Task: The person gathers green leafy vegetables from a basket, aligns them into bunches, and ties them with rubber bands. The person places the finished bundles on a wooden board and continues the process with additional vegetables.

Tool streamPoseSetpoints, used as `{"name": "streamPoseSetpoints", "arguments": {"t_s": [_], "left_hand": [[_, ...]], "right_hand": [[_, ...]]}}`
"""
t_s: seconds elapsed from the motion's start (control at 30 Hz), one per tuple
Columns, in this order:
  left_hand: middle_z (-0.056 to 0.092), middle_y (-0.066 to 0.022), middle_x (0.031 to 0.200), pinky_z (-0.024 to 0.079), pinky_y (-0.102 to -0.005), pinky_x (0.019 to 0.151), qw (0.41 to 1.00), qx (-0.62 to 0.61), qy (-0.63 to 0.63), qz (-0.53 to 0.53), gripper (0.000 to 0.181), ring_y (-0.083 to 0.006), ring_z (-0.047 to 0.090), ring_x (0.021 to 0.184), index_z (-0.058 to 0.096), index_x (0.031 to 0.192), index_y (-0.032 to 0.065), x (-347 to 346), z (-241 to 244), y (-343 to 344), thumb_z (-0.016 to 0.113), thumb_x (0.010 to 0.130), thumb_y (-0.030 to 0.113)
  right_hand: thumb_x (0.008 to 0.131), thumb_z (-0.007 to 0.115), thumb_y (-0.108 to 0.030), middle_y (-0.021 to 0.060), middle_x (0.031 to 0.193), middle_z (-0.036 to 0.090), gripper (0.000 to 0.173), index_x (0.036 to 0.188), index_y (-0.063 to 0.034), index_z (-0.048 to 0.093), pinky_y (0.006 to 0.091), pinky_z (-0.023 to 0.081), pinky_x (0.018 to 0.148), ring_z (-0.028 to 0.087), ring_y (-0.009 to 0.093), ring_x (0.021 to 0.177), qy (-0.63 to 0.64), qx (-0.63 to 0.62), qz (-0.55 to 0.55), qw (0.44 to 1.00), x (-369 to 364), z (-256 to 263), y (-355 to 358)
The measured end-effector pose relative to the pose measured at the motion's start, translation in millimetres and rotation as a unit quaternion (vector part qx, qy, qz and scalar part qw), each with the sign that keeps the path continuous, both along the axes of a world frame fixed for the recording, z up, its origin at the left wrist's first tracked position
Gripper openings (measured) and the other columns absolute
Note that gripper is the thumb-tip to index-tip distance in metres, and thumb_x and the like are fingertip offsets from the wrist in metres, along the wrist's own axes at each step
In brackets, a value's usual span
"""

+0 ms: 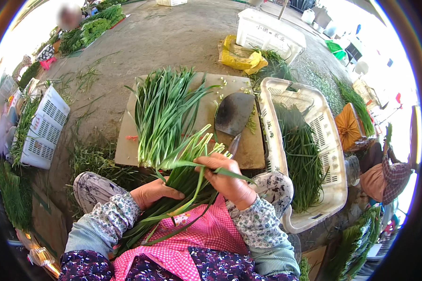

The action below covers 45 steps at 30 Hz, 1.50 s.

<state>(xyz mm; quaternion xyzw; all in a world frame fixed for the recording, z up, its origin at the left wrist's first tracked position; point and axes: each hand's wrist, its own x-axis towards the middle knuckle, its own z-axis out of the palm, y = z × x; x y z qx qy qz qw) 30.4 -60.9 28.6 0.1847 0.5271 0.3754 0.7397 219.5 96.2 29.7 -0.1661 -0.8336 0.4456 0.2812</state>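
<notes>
My left hand (158, 193) grips a bunch of garlic chives (188, 179) over my lap, its pale stem ends pointing up and away from me. Between the fingers of my right hand (227, 177) is a loose green leaf (232, 174), held across the bunch. Beyond my knees lies a board (126, 140) with a larger pile of garlic chives (165, 112) on its left side. A broad-bladed cleaver (234, 112) rests on the right side, its handle towards me. Cut stem ends (223, 87) are scattered near the board's far right corner.
Close on the right stands a white plastic crate (276, 147) holding long greens (299, 158). Another white crate (267, 33) and a yellow sack (237, 58) are farther off. Leaf scraps (98, 158) litter the ground at left, near a tilted crate (45, 130). A person (387, 179) sits at right.
</notes>
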Motion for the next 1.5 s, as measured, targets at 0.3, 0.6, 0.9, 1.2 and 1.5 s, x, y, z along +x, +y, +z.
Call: {"name": "streamPoseSetpoints", "arguments": {"t_s": [0.3, 0.6, 0.9, 1.2, 1.5], "left_hand": [[0.065, -0.0129, 0.133, 0.048, -0.033, 0.105, 1.0, -0.007, -0.023, -0.012, 0.066, -0.0229, 0.064, 0.116, 0.055, 0.142, -0.0004, -13.5, 2.7, -24.1, 0.073, 0.079, 0.003], [0.069, -0.0135, 0.127, 0.046, -0.0348, 0.105, 0.995, 0.042, -0.044, 0.076, 0.058, -0.0245, 0.065, 0.115, 0.062, 0.133, -0.0022, -32.3, 22.9, -51.4, 0.075, 0.078, 0.008], [0.072, -0.0156, 0.12, 0.052, -0.0378, 0.101, 0.985, 0.057, -0.047, 0.156, 0.051, -0.0259, 0.069, 0.107, 0.064, 0.129, -0.0038, -53.7, 41.1, -54.2, 0.074, 0.079, 0.006], [0.072, -0.017, 0.113, 0.058, -0.0369, 0.089, 0.987, 0.033, 0.003, 0.159, 0.048, -0.0268, 0.072, 0.095, 0.063, 0.126, -0.0046, -47.7, 51.2, -40.9, 0.071, 0.082, 0.011], [0.072, -0.0187, 0.104, 0.061, -0.0418, 0.081, 0.988, 0.058, -0.031, 0.138, 0.041, -0.0318, 0.074, 0.088, 0.063, 0.124, -0.0043, -49.3, 51.4, -37.1, 0.072, 0.087, 0.011]], "right_hand": [[0.1, 0.065, -0.018, 0.0067, 0.078, 0.069, 0.019, 0.101, 0.001, 0.07, 0.0261, 0.055, 0.048, 0.063, 0.013, 0.056, 0.207, -0.543, -0.146, 0.801, 25.8, -13.4, 65.5], [0.1, 0.066, -0.016, 0.0053, 0.083, 0.07, 0.017, 0.101, -0.0003, 0.072, 0.0217, 0.053, 0.053, 0.065, 0.011, 0.059, 0.006, -0.281, -0.199, 0.939, 85.8, 8.1, 62.5], [0.09, 0.061, -0.01, 0.0183, 0.094, 0.068, 0.033, 0.122, -0.0072, 0.067, 0.0455, 0.055, 0.079, 0.068, 0.036, 0.091, -0.28, 0.172, 0.017, 0.944, 61.8, -58.0, -25.1], [0.098, 0.071, -0.024, -0.0006, 0.092, 0.065, 0.035, 0.121, 0.0023, 0.065, 0.0225, 0.048, 0.065, 0.057, 0.006, 0.074, -0.001, -0.345, -0.001, 0.939, -1.3, 19.3, -26.2], [0.105, 0.06, -0.02, 0.0009, 0.094, 0.066, 0.03, 0.127, -0.0009, 0.065, 0.0209, 0.048, 0.068, 0.058, 0.007, 0.077, 0.132, -0.34, -0.142, 0.92, -12.9, 9.5, 0.5]]}}
